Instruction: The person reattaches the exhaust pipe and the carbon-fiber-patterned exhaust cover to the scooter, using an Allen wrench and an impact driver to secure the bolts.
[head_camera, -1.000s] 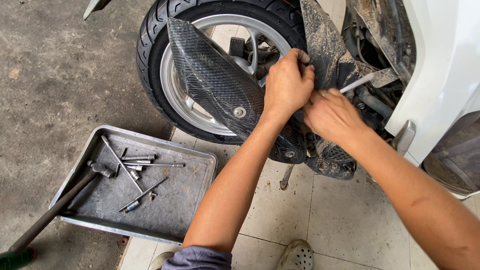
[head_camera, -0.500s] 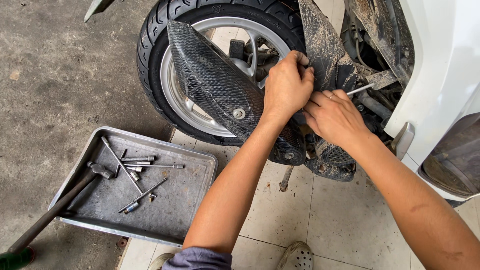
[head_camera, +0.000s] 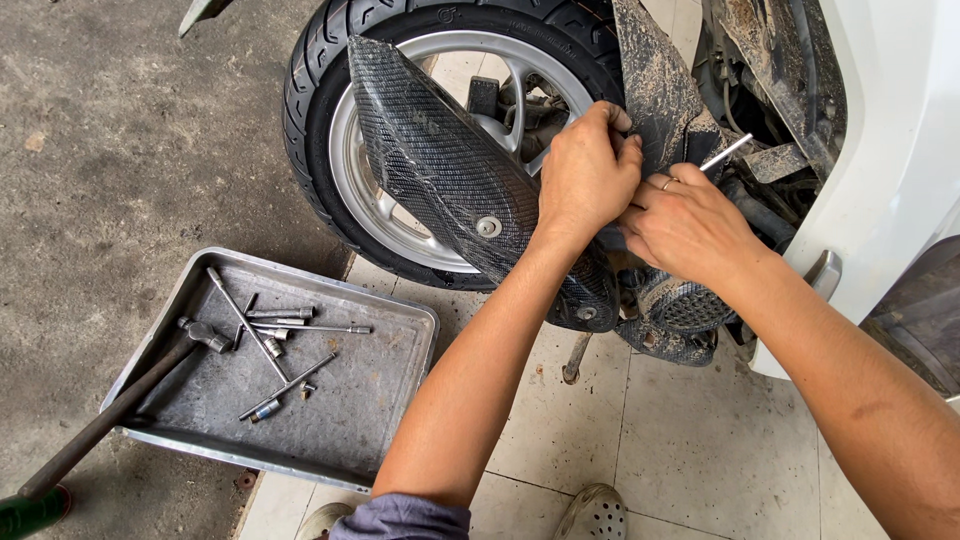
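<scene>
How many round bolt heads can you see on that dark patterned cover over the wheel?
2. One silver bolt head sits mid-cover on the exhaust cover, below the left hand. A second bolt head is at its lower end. The hands may hide others.

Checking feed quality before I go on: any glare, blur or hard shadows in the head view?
Head view: soft, even daylight, no hard shadows; left hand and right hand sharp, no motion blur; white body panel bright, near washed out; the tray tools are crisp; slight wide-angle bending at edges.
</scene>
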